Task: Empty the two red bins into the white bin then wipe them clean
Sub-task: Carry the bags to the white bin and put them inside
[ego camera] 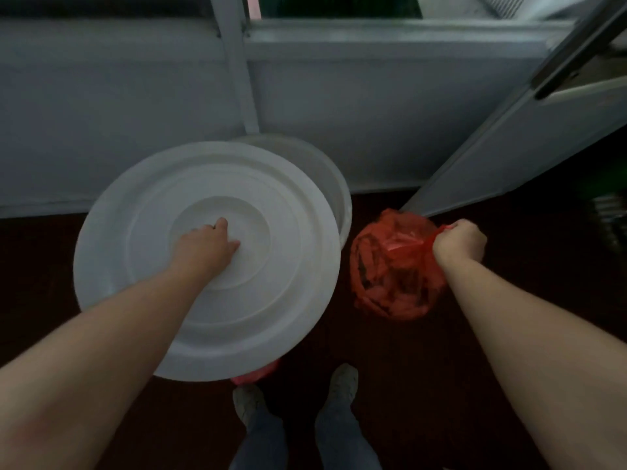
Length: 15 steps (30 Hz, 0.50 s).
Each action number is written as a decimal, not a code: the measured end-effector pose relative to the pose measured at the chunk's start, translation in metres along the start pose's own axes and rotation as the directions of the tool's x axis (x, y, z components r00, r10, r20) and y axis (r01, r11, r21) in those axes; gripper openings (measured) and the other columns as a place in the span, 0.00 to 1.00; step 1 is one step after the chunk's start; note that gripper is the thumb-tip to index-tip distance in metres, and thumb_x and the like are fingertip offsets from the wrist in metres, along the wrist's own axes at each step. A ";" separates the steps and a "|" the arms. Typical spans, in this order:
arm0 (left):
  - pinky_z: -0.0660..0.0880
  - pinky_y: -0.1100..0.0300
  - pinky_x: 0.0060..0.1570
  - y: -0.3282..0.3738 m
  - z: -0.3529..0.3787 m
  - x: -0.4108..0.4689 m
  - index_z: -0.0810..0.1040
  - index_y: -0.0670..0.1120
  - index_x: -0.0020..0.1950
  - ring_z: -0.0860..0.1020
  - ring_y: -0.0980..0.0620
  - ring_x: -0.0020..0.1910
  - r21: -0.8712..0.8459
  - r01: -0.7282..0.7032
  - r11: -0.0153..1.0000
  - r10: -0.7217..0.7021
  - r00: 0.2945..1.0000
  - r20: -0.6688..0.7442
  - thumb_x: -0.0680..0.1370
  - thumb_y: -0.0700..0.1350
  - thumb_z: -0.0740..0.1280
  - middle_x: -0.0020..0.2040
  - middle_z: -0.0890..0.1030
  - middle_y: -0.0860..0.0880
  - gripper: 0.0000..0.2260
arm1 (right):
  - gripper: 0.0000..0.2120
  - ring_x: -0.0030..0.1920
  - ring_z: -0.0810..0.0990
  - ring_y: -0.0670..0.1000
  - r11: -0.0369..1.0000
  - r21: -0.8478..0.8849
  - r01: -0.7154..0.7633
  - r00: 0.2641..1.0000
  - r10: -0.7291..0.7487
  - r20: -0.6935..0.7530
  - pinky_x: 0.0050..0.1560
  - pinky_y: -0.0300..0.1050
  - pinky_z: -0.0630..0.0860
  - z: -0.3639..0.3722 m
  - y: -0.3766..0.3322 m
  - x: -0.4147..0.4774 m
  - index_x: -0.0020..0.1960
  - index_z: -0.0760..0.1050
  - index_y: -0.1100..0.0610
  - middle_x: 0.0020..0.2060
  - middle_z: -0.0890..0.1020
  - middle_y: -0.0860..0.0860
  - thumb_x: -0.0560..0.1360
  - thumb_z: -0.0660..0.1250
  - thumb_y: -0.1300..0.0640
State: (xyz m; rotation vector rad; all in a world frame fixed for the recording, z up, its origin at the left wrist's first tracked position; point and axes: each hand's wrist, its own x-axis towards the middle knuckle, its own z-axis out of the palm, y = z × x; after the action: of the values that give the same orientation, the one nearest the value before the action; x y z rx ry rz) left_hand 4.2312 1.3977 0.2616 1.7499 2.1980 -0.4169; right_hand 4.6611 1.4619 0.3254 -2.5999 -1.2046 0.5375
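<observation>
White plastic lid (237, 300), round, matte, moulded in concentric raised rings with a shallow dished centre. Left hand (203, 247) rests at that centre, fingers curled down onto the middle ring; whether they grip a knob or only press is hidden under the hand. Lid sits off-centre, shifted toward the viewer, so a crescent of the white bin (334, 184) shows past its far right edge: smooth rim, same pale plastic. Bin interior not visible.

Right hand (459, 242) is closed in a fist around the gathered neck of a red bag (393, 269). Bag is thin, crinkled, translucent film, bulging into a rough ball; dark contents show through but cannot be identified. Bag hangs just right of the lid, apart from it, over the dark floor (475, 385).

Red scrap (256, 373) peeks out below the lid's near edge, mostly covered; bin or bag, cannot tell.

Two pale shoes (344, 385) and blue trouser legs at the bottom, legs cut off by the frame. Grey painted wall (101, 113) behind, with a slanted grey post (237, 72). An angled grey panel (509, 147) runs at right. Image dim and soft; right edge blurred.
</observation>
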 end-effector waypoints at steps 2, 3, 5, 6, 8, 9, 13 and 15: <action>0.71 0.48 0.47 0.002 -0.017 -0.003 0.67 0.45 0.66 0.79 0.36 0.56 -0.005 -0.009 1.000 0.009 1.000 -0.010 0.82 0.60 0.59 0.59 0.79 0.38 0.21 | 0.10 0.59 0.80 0.65 0.999 0.027 0.047 0.998 -0.046 -0.047 0.59 0.52 0.76 -0.025 -0.021 0.003 0.55 0.80 0.63 0.56 0.82 0.66 0.77 0.64 0.62; 0.70 0.48 0.47 0.001 -0.025 -0.003 0.67 0.45 0.65 0.79 0.36 0.56 -0.010 -0.008 1.000 0.008 1.000 -0.014 0.82 0.60 0.59 0.59 0.79 0.38 0.20 | 0.10 0.59 0.80 0.66 0.996 0.040 0.079 0.995 -0.076 -0.066 0.59 0.52 0.75 -0.035 -0.033 0.004 0.55 0.80 0.63 0.55 0.82 0.66 0.77 0.64 0.62; 0.72 0.47 0.50 -0.002 -0.041 -0.005 0.68 0.45 0.64 0.79 0.36 0.56 -0.030 0.004 1.000 -0.005 1.000 -0.016 0.82 0.59 0.60 0.58 0.79 0.38 0.20 | 0.10 0.59 0.79 0.65 0.985 0.075 0.154 0.985 -0.147 -0.094 0.59 0.50 0.74 -0.054 -0.058 0.006 0.55 0.80 0.63 0.55 0.82 0.65 0.78 0.63 0.62; 0.73 0.46 0.52 -0.004 -0.047 -0.006 0.68 0.45 0.64 0.79 0.35 0.57 -0.047 0.011 0.999 -0.012 1.000 -0.015 0.82 0.59 0.60 0.58 0.79 0.38 0.19 | 0.10 0.59 0.79 0.64 0.977 0.090 0.192 0.977 -0.182 -0.107 0.58 0.49 0.74 -0.062 -0.071 0.007 0.55 0.80 0.63 0.55 0.82 0.64 0.78 0.63 0.62; 0.73 0.45 0.54 -0.012 -0.058 -0.010 0.68 0.45 0.64 0.78 0.35 0.58 -0.082 0.028 0.996 -0.029 0.999 -0.015 0.82 0.58 0.61 0.59 0.79 0.37 0.19 | 0.09 0.59 0.79 0.63 0.960 0.110 0.258 0.960 -0.243 -0.136 0.57 0.48 0.73 -0.073 -0.097 0.005 0.55 0.80 0.61 0.56 0.83 0.62 0.79 0.63 0.60; 0.73 0.45 0.54 -0.017 -0.063 -0.012 0.68 0.46 0.65 0.78 0.35 0.58 -0.091 0.036 0.995 -0.038 0.999 -0.012 0.82 0.58 0.61 0.59 0.79 0.37 0.19 | 0.09 0.59 0.79 0.62 0.950 0.122 0.286 0.952 -0.268 -0.147 0.57 0.47 0.72 -0.077 -0.109 0.003 0.55 0.80 0.61 0.56 0.83 0.61 0.79 0.63 0.59; 0.73 0.46 0.54 -0.042 -0.077 -0.021 0.68 0.46 0.65 0.77 0.35 0.60 -0.092 0.080 0.993 -0.082 0.997 -0.011 0.82 0.59 0.60 0.61 0.78 0.37 0.20 | 0.09 0.59 0.79 0.60 0.908 0.177 0.379 0.919 -0.348 -0.183 0.58 0.46 0.71 -0.083 -0.156 -0.005 0.54 0.80 0.60 0.56 0.83 0.60 0.80 0.63 0.58; 0.73 0.46 0.54 -0.057 -0.082 -0.027 0.68 0.46 0.66 0.78 0.35 0.60 -0.089 0.106 0.990 -0.108 0.994 -0.015 0.82 0.59 0.60 0.61 0.78 0.37 0.20 | 0.09 0.59 0.80 0.59 0.895 0.204 0.396 0.913 -0.360 -0.191 0.58 0.46 0.71 -0.081 -0.179 -0.011 0.53 0.80 0.59 0.55 0.84 0.59 0.80 0.63 0.57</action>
State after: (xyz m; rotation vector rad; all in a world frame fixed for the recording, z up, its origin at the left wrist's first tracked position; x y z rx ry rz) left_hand 4.1775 1.3942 0.3495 1.6031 2.2948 -0.3224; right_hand 4.5654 1.5634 0.4647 -2.0900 -1.4478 0.3726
